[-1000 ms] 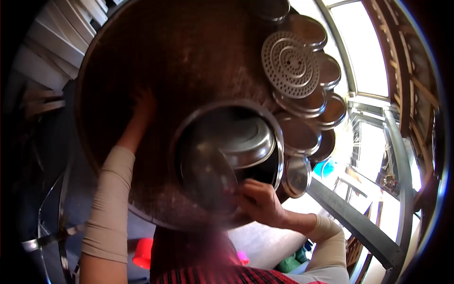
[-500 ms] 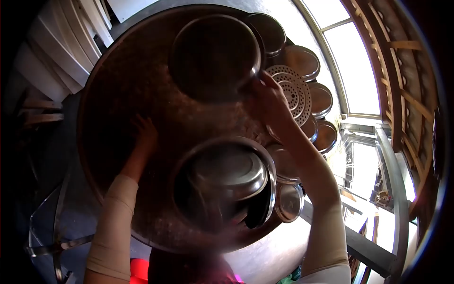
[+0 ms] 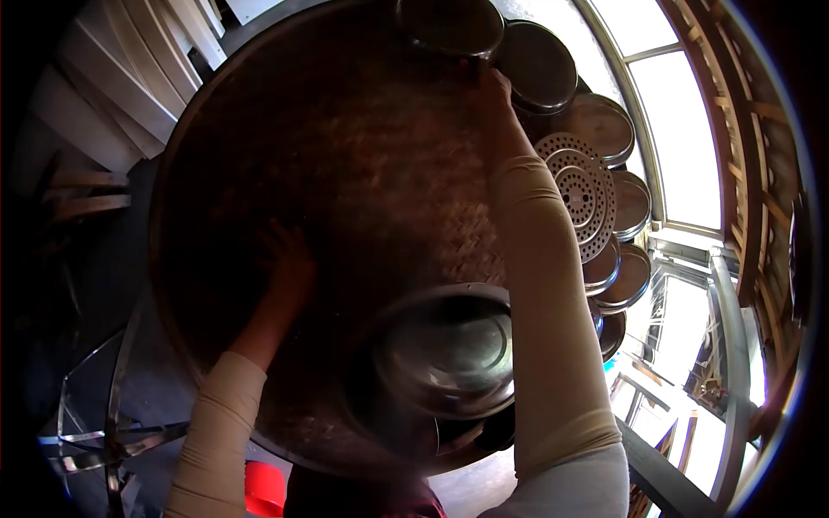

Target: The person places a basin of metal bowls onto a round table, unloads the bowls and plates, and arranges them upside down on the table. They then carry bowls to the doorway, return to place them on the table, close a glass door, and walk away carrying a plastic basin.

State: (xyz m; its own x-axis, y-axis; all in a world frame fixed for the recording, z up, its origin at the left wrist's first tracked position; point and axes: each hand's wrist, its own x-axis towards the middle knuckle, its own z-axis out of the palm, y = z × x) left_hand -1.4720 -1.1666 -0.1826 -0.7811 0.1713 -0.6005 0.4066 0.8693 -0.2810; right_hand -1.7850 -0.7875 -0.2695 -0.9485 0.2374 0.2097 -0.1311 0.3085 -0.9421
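My right hand [image 3: 490,91] reaches far forward, its fingers closed at the near rim of a dark round metal pan [image 3: 449,26]. The pan lies at the far edge of a large round woven tray [image 3: 371,173], partly cut off by the top of the view. Over the tray's shadowed left side, my left hand [image 3: 292,259] has its fingers spread and holds nothing. Close to my body, a shiny oval metal bowl or lid [image 3: 453,358] sits tilted inside a wide basin [image 3: 432,298]. My right forearm hides part of both.
Along the right rim stand several round metal pans [image 3: 596,125], another dark pan [image 3: 537,69] and a perforated steamer plate [image 3: 577,198]. Pale boards [image 3: 112,95] lean at the upper left. A metal frame [image 3: 112,440] and a red container [image 3: 263,489] are below the tray.
My right hand has carried the dark pan forward, from above the tray to its far edge. My left hand stays spread over the left side. The view has shifted slightly.
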